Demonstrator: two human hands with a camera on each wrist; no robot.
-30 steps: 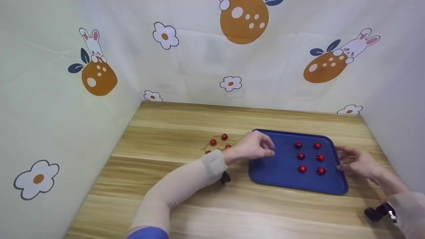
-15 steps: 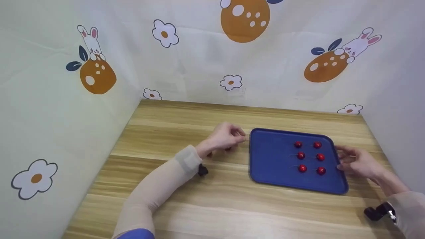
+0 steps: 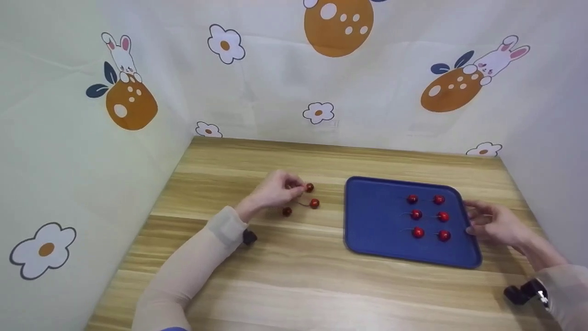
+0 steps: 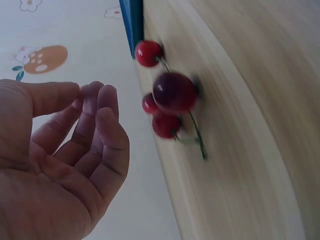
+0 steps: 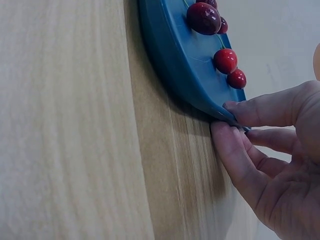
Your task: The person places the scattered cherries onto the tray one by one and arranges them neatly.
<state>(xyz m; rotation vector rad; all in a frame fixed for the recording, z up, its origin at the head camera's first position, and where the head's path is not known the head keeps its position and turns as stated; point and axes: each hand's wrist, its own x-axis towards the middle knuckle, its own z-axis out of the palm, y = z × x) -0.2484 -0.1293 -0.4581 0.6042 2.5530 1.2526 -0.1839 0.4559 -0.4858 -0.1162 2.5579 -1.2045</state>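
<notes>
Three pale walls (image 3: 262, 87) box in the work at left, back and right, presumably as a screen. One wood-grain bench (image 3: 294, 285) fills the lower middle of the frame. One blue tray (image 3: 376, 216) lies flat on it, right of centre, probably set there to be within reach of both arms.

Two hands at work. Right hand (image 3: 496, 225), right side of frame: thumb over the tray's rim, fingers beneath, pinching the edge; likely a steadying hold against sliding. Left hand (image 3: 278, 189), middle of frame: fingers loosely bent, about half uncurled, nothing in its grasp. It hovers beside the loose fruit, a posture that would suit a fingertip pick-up; the left wrist view shows it apart from them.

Ten cherries counted. Six tray cherries (image 3: 415, 214) fill the tray's right half, two columns of three; spacing so even it looks deliberate, with bare tray to their left. Four loose cherries (image 4: 174, 92) sit on the bench left of the tray, unevenly scattered, as if simply put down. Head view gives only three of these; the fourth is presumably behind the left hand. Thinnest item noted: one green stalk (image 4: 198, 135), lying along the bench.
</notes>
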